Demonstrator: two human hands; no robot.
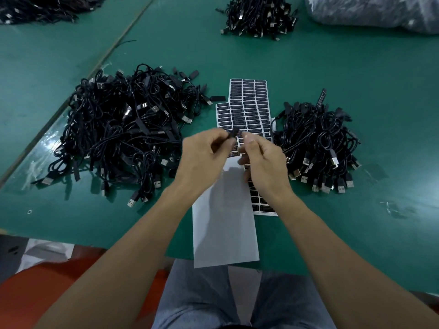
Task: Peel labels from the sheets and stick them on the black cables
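Green flat desk (pixel 356 55), seen from beside the seated person. Big loose pile of black USB cables (pixel 123 129) on the left side, smaller neater pile of black cables (pixel 318 143) on the right, both well apart from each other. Between them lie the white label sheets with rows of black rectangular labels (pixel 247 108), overlapping, running from mid-desk toward the near edge. Blank white backing sheet (pixel 223 229) lies over the near part of the sheets and hangs past the desk edge. One loose black label (pixel 217 98) sits on the desk just beside the left pile. Both hands are raised over the label sheets, close together but not touching. Left hand (pixel 202 157) has its fingers curled and pinches a small black piece (pixel 233 133) between thumb and fingertips; it is blurred, so cable end or label I cannot tell. Right hand (pixel 263 162) has fingers curled with the thumb pressed toward the forefinger; whether it holds anything I cannot tell. Far side: another heap of black cables (pixel 259 17), a dark cable heap at the far left corner (pixel 42 8), and a clear plastic bag (pixel 380 13) at the far right. Grey trousers (pixel 197 300) show below the desk edge, with an orange-red surface (pixel 59 281) to the left.
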